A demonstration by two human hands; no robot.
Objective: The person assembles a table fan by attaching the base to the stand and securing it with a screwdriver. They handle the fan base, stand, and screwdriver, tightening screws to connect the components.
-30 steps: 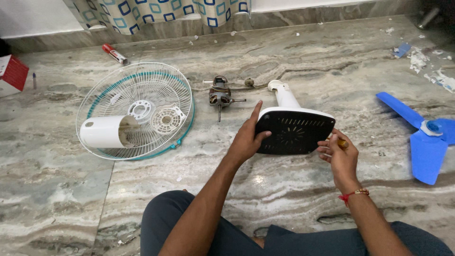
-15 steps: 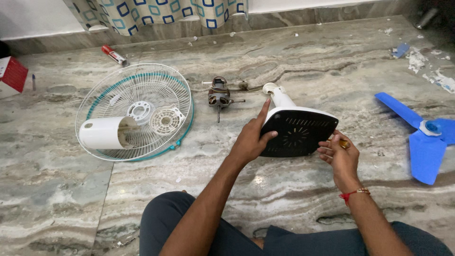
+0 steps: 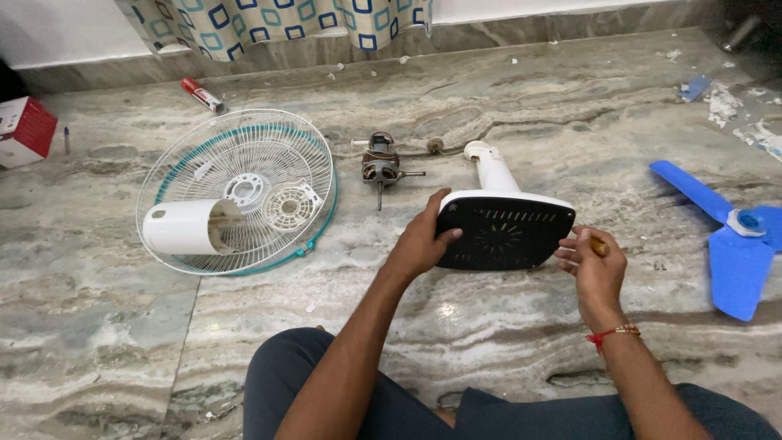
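Observation:
I sit on a marble floor holding a fan base [image 3: 501, 232] tipped up, its black vented underside facing me and its white neck [image 3: 491, 169] pointing away. My left hand [image 3: 423, 240] grips the base's left edge, thumb on the black plate. My right hand [image 3: 595, 265] is at the right edge, its fingers closed around a small tool with an amber handle [image 3: 600, 244] and its fingertips touching the base.
A white wire fan guard [image 3: 236, 191] with a white motor cover [image 3: 183, 228] lies to the left. A bare fan motor [image 3: 380, 165] lies beyond the base. A blue fan blade [image 3: 729, 236] lies at right. A red box [image 3: 28, 129], a tube [image 3: 202, 94] and paper scraps [image 3: 721, 104] are farther off.
The base has tilted back to a more level pose, and my left forefinger has come down off its top edge. My right hand has shifted slightly upward at the right edge.

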